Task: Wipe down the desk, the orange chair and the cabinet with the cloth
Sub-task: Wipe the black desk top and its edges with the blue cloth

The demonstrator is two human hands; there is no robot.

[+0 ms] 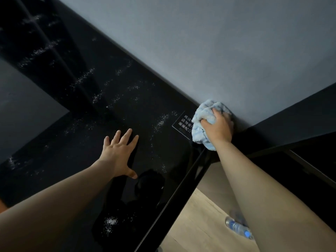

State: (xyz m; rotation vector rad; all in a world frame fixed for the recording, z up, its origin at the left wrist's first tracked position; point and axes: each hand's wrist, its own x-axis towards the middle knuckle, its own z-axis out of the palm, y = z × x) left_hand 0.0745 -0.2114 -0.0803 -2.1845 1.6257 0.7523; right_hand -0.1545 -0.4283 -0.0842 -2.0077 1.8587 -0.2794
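Right hand (218, 127) grips cloth (203, 120) at desk's (127, 110) far-right corner; dusty streaks run leftward (left hand (119, 153) flat, fingers spread, nearer them).

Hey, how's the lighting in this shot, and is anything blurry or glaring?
Head view: dim, bluish light, no hard glare; the glossy black top mirrors a dark silhouette beside the left hand. Head view: the water bottle on the floor is blurred, while the cloth gripped by the right hand looks sharp.
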